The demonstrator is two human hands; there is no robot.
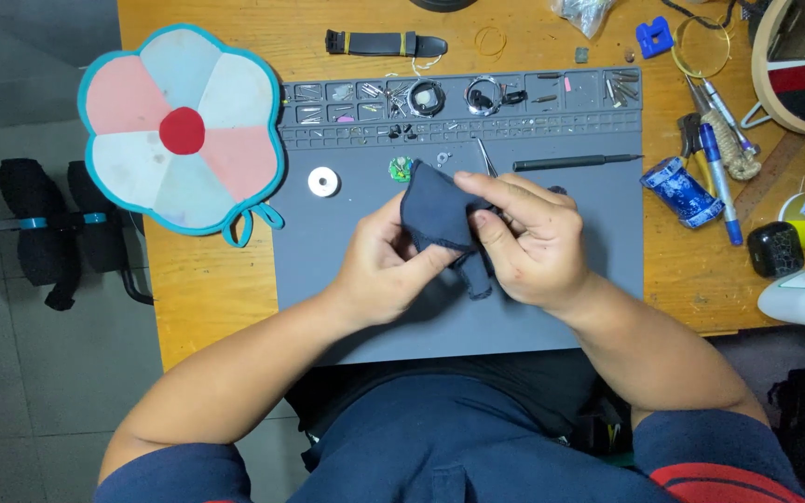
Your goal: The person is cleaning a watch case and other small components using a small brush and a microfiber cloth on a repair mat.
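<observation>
**Operator:** I take the grey work mat [552, 307] as my landmark and report from its near edge outward. Above the mat's centre I have both hands on a dark blue cloth [435, 210]. My left hand [379, 270] has its grip closed on the cloth's lower left part, thumb on top and fingers beneath. My right hand [524, 242] has its grip closed over the cloth's right side, with the fingertips [482, 221] pressing in. Neither grip is wide.

**Checker:** State how the cloth lies relative to the two grips.

**Operator:** The cloth sits between them, bunched, with its long axis running from the mat's upper left down toward the lower right, where a tail hangs below my right hand. Both hands touch it. The left hand carries the larger exposed fold, the right hand covers the rest. I cannot tell whether anything is wrapped inside.

**Checker:** Report what lies beyond the hands.

**Operator:** Just past the cloth, on the mat, a small green round part [399, 169] lies touching the cloth's upper left corner in this view. To its left is a white ring [323, 181]. Tweezers [486, 156] lie just beyond my right fingertips, and a black slim tool [575, 163] lies crosswise to their right. Farther out, the mat's tray row [458, 98] holds small parts. Off the mat's far edge, on the tabletop [216, 279], lies a black strap [384, 43].
</observation>
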